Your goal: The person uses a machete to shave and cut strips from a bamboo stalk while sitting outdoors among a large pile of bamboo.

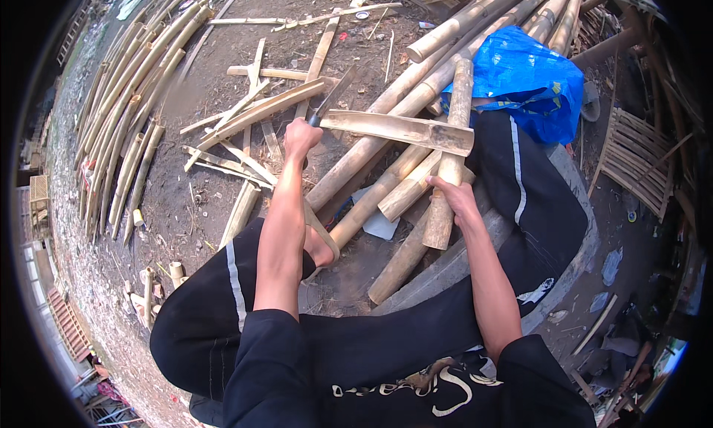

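Observation:
My left hand is closed round the dark handle of a machete, whose blade points up and away to the right. Just beyond that hand, a split half of bamboo lies hollow side up, its right end resting across a short bamboo pole. My right hand grips this pole below the crossing, thumb on its near left side. Whether the blade touches the split bamboo, I cannot tell.
Thick bamboo poles lie diagonally under the work. Split strips are strewn ahead on the dirt. A stack of bamboo lengths lies at left, a blue tarp at far right, and a slatted bamboo panel beyond my right knee.

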Tool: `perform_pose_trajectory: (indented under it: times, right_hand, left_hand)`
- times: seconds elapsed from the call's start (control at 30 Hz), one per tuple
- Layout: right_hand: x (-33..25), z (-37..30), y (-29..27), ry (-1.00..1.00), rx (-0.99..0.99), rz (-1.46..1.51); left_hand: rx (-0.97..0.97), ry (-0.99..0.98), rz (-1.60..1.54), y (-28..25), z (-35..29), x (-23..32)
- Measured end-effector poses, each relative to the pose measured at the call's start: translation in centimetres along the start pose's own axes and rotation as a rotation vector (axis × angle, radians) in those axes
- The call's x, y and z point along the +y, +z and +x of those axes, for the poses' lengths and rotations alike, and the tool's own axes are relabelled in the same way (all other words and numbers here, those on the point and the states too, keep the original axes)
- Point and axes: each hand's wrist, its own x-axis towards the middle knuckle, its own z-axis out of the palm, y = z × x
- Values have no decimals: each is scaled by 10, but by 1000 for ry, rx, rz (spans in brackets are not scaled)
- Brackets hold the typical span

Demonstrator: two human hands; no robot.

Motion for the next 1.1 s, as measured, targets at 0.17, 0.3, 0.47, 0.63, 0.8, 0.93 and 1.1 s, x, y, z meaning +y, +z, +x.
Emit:
perform_pose_trajectory:
  times: [0.17,0.3,0.47,0.63,0.8,0.93,1.1]
  right_hand:
    - [29,31,19,-152,163,-71]
    - [43,39,26,-219,365,-265]
    - [-8,47,45,-606,580,-49]
    - [-90,56,66,-724,476,281]
    - [-155,19,98,-1056,355,1]
    - [-198,-16,142,-1194,413,-157]
    - [-214,-33,186,-1171,453,-285]
  left_hand:
    - [85,175,55,-47,-44,37]
    - [-35,269,135,-92,-82,91]
    - [-106,389,422,-149,-133,133]
    - [-5,495,570,-211,-192,128]
    - [184,473,268,-248,-237,123]
    - [264,464,102,-252,-237,130]
    - [264,491,45,-228,-209,126]
